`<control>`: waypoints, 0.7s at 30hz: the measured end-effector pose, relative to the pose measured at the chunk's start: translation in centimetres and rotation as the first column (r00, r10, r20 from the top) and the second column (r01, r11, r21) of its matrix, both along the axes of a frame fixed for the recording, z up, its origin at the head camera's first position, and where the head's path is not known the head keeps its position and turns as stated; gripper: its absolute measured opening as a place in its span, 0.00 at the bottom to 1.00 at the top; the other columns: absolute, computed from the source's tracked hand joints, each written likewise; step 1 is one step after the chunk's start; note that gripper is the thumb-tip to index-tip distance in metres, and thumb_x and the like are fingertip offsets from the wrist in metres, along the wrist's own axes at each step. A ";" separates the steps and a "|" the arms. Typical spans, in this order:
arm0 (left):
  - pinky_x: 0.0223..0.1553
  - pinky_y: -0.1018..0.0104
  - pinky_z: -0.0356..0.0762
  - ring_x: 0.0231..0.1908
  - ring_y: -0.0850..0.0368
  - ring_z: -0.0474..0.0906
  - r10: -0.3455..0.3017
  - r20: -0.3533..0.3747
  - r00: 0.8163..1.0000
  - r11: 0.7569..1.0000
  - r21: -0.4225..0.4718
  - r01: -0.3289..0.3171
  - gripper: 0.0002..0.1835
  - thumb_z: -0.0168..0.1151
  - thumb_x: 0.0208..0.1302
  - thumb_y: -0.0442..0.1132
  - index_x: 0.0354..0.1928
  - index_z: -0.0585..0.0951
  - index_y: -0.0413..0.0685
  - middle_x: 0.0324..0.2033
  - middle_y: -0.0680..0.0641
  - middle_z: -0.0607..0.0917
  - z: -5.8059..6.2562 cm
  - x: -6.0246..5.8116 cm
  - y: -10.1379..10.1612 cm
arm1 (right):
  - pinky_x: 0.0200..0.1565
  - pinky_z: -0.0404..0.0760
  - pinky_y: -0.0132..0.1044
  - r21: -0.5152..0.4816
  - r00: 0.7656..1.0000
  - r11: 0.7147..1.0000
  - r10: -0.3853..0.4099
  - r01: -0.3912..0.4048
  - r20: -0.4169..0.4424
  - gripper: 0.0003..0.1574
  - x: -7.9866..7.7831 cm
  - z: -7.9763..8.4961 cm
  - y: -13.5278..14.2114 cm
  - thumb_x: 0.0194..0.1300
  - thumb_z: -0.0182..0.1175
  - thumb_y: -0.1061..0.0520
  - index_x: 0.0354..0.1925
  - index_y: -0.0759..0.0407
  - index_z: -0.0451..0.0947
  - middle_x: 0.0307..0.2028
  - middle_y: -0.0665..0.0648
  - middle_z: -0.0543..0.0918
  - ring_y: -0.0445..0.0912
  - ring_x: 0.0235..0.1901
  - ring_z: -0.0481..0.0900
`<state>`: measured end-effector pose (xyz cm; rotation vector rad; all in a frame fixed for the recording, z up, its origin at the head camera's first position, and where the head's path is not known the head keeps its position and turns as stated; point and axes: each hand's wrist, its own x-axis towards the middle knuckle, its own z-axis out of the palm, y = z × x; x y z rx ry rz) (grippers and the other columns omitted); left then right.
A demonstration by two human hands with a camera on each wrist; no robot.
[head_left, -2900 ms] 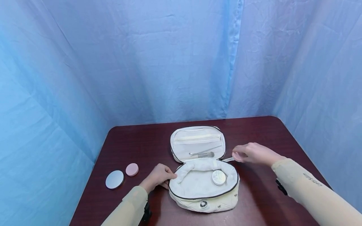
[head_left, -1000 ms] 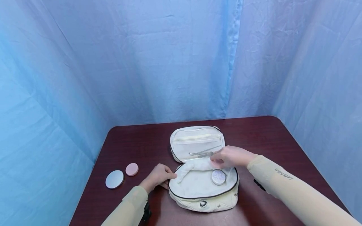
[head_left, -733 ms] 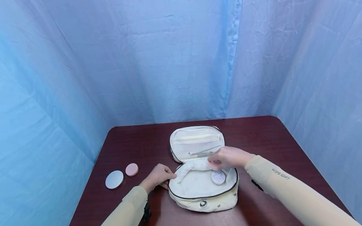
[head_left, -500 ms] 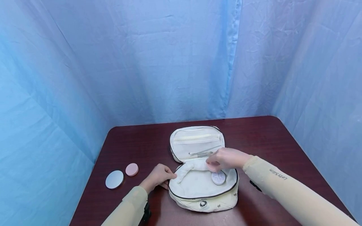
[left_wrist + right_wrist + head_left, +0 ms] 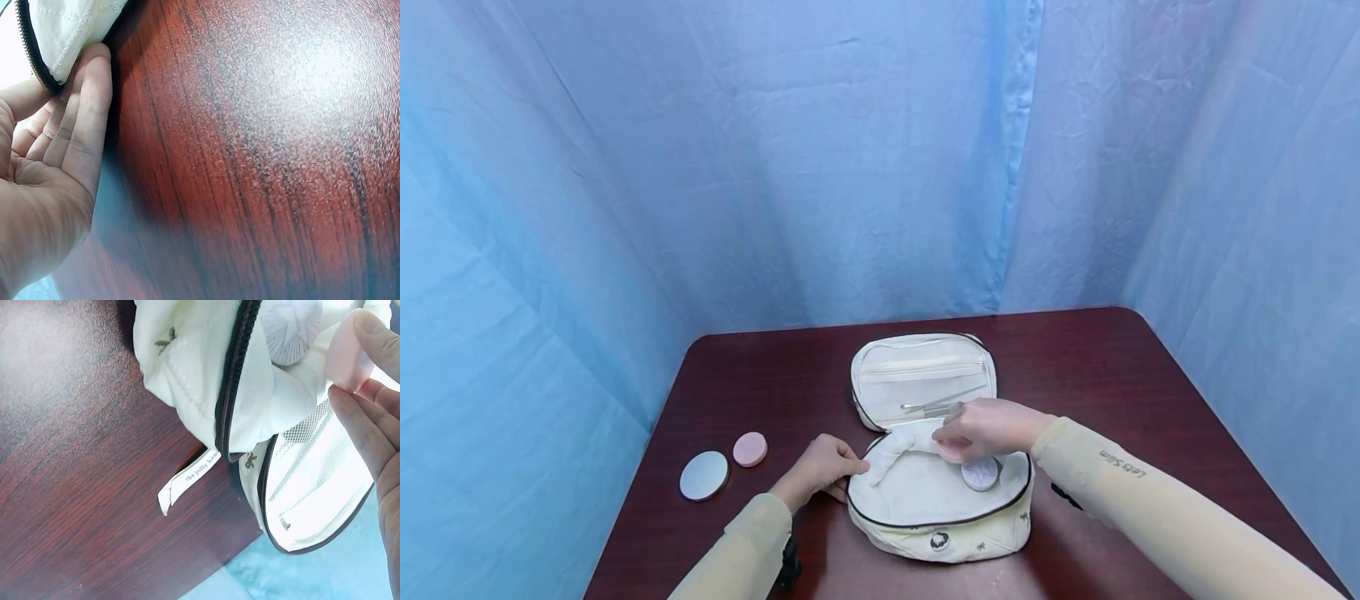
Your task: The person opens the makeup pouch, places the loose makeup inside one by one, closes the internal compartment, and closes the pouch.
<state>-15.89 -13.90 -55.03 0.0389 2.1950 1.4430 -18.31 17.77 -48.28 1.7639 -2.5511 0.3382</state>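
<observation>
A white makeup bag [image 5: 940,548] with a dark zipper stands with its lid [image 5: 917,387] folded back. My left hand [image 5: 823,468] pinches the bag's left rim; in the left wrist view its thumb is inside and its fingers [image 5: 87,137] are outside. My right hand [image 5: 992,427] holds a small pink round compact [image 5: 350,353] between thumb and fingers, over the back right of the bag's opening. In the head view the hand partly covers it. Just below lies a round silvery case with a star pattern [image 5: 980,474], inside the bag.
A pink round case [image 5: 750,450] and a larger silvery-white disc [image 5: 704,476] lie on the dark red table [image 5: 775,375] at left. Makeup brushes [image 5: 936,408] show in the lid's mesh pocket. A white fabric tag [image 5: 190,478] sticks out at the bag's side. Blue curtains surround the table.
My right hand has carried the pink compact leftward from beside the bag to over its opening, drifting slightly further left and down in the last second. My left hand stays on the rim.
</observation>
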 end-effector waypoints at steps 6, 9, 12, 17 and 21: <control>0.25 0.54 0.87 0.14 0.60 0.78 0.003 0.000 1.000 1.000 0.009 -0.003 0.09 0.73 0.62 0.37 0.31 0.86 0.36 0.18 0.49 0.81 0.1 0.0 0.0 | 0.27 0.64 0.24 -0.008 0.998 0.999 0.043 -0.044 -0.045 0.06 0.1 -0.5 -0.7 0.62 0.68 0.63 0.33 0.51 0.82 0.22 0.43 0.76 0.35 0.22 0.64; 0.25 0.54 0.87 0.14 0.60 0.78 0.000 -0.003 1.000 1.000 0.009 0.000 0.09 0.73 0.62 0.37 0.31 0.86 0.36 0.18 0.50 0.80 0.1 0.0 0.0 | 0.27 0.64 0.25 0.017 0.998 0.999 0.036 -0.036 -0.045 0.05 0.3 -0.5 -1.0 0.63 0.68 0.61 0.34 0.51 0.82 0.23 0.43 0.76 0.35 0.22 0.63; 0.25 0.54 0.87 0.14 0.60 0.78 -0.001 -0.002 1.000 1.000 0.010 0.001 0.09 0.72 0.62 0.37 0.31 0.86 0.37 0.18 0.50 0.80 0.0 0.0 -0.1 | 0.26 0.68 0.27 0.052 0.998 0.998 0.024 -0.021 -0.050 0.04 0.6 -0.3 -1.3 0.64 0.69 0.58 0.38 0.50 0.84 0.25 0.42 0.79 0.35 0.21 0.65; 0.25 0.54 0.87 0.14 0.60 0.78 0.000 0.004 1.000 1.000 0.011 0.000 0.08 0.72 0.63 0.37 0.31 0.86 0.37 0.18 0.49 0.81 -0.1 -0.1 -0.1 | 0.22 0.68 0.28 0.080 0.995 0.997 0.020 -0.012 -0.096 0.08 1.0 -0.2 -1.7 0.61 0.70 0.57 0.40 0.48 0.84 0.26 0.41 0.81 0.34 0.20 0.64; 0.25 0.54 0.87 0.14 0.60 0.78 -0.001 -0.002 1.000 1.000 0.009 0.001 0.09 0.72 0.62 0.37 0.31 0.86 0.37 0.18 0.49 0.81 -0.2 -0.1 -0.1 | 0.19 0.61 0.27 0.064 0.989 0.997 0.051 -0.043 -0.136 0.09 1.2 -0.4 -1.9 0.57 0.71 0.58 0.36 0.48 0.83 0.23 0.40 0.78 0.34 0.18 0.60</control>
